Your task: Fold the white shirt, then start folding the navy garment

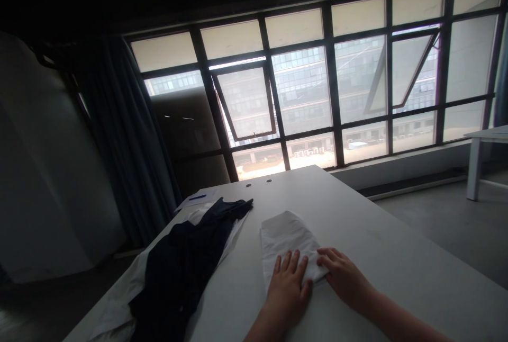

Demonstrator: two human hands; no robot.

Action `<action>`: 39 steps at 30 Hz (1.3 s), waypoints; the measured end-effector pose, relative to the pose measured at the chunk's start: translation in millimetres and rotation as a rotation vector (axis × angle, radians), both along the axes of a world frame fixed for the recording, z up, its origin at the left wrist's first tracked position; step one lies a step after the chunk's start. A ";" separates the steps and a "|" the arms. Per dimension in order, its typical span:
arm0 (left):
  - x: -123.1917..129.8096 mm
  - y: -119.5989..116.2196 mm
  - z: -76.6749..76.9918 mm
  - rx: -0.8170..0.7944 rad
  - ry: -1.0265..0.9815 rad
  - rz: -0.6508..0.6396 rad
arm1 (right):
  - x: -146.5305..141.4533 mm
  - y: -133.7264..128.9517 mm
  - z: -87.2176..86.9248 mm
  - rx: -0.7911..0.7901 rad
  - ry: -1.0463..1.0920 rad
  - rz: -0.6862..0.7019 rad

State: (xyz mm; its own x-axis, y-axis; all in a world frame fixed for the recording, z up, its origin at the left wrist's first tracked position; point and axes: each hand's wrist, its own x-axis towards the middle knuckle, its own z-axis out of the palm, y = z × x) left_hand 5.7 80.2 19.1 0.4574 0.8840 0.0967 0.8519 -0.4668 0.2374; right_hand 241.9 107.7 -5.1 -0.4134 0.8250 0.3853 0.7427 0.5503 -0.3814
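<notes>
A folded piece of white cloth (286, 233) lies flat on the white table, its far end rounded. My left hand (289, 286) rests palm down on its near part, fingers spread. At the cloth's right edge, my right hand (343, 276) has its fingers bent together, with the edge pinched at the fingertips. What kind of garment the white cloth is cannot be made out. To the left of my hands lies a crumpled dark navy garment (186, 257), on top of more white cloth (119, 297).
The white table (381, 268) runs away toward a wall of windows (301, 88), some tilted out. Paper with a blue pen (197, 197) lies at its far left corner. Two round cable holes are at the far end. A curtain (123, 135) hangs left; another table (474, 162) stands right.
</notes>
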 end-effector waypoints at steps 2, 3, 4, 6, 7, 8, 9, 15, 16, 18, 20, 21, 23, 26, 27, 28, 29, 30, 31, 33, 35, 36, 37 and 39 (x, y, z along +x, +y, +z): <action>-0.2 0.2 -0.5 -0.002 -0.011 -0.003 | 1.2 3.0 -3.0 0.003 -0.008 -0.040; -0.1 0.3 -0.5 -0.003 -0.014 -0.004 | 1.4 4.2 -4.5 0.007 -0.014 -0.056; 0.0 0.4 -0.4 -0.006 -0.012 -0.005 | 1.1 5.2 -5.9 0.013 -0.021 -0.067; 0.4 0.6 0.1 -0.012 -0.002 -0.004 | -0.4 6.1 -7.9 0.025 -0.041 -0.071; 0.6 0.6 0.4 -0.014 0.004 -0.002 | -1.4 6.1 -8.3 0.029 -0.051 -0.067; 0.7 0.6 0.6 -0.015 0.009 0.000 | -2.4 5.9 -8.2 0.031 -0.061 -0.063; 0.7 0.6 0.8 -0.016 0.011 0.002 | -3.4 5.5 -7.7 0.032 -0.069 -0.059; 1.2 -0.5 0.6 -0.014 -0.005 0.000 | -5.8 0.6 0.9 0.016 -0.081 -0.049; 1.6 -0.9 0.7 -0.015 -0.005 -0.001 | -6.0 0.0 2.3 0.011 -0.083 -0.053; 2.4 -1.4 0.9 -0.015 -0.004 0.001 | -6.3 -0.8 4.1 0.003 -0.085 -0.063; 3.0 -1.8 1.2 -0.014 -0.002 0.004 | -6.6 -1.1 4.5 0.000 -0.084 -0.070; 3.1 -1.8 1.2 -0.015 0.000 0.005 | -6.7 -1.2 4.2 0.002 -0.081 -0.071; 3.0 -1.5 0.9 -0.016 0.002 0.007 | -6.4 -1.6 3.2 0.013 -0.075 -0.073; 2.1 -0.4 -0.2 -0.015 0.006 0.007 | -4.9 -2.4 1.4 0.034 -0.069 -0.124; 1.6 0.0 -0.6 -0.013 0.010 0.007 | -4.2 -2.5 0.7 0.038 -0.071 -0.155; 1.1 0.3 -1.0 -0.011 0.015 0.009 | -3.6 -2.5 -0.1 0.037 -0.073 -0.183; 0.6 0.5 -1.2 -0.008 0.021 0.010 | -2.9 -2.3 -1.0 0.030 -0.076 -0.200; 0.2 0.7 -1.3 -0.006 0.027 0.011 | -2.4 -2.0 -2.0 0.015 -0.077 -0.204; -0.2 0.7 -1.3 -0.004 0.030 0.009 | -1.9 -1.6 -3.1 -0.007 -0.076 -0.199; -0.6 0.5 -0.8 -0.004 0.034 0.006 | -1.4 -0.8 -5.2 -0.058 -0.073 -0.181; -0.6 0.1 -0.1 -0.005 0.035 0.005 | -1.3 -0.1 -6.5 -0.092 -0.077 -0.181; -0.3 -0.1 0.2 -0.006 0.034 0.006 | -1.4 0.1 -6.6 -0.098 -0.081 -0.184; -0.1 -0.3 0.5 -0.008 0.033 0.007 | -1.6 0.4 -6.4 -0.100 -0.086 -0.182; 0.5 -0.6 0.9 -0.010 0.029 0.007 | -1.8 0.9 -5.2 -0.106 -0.095 -0.172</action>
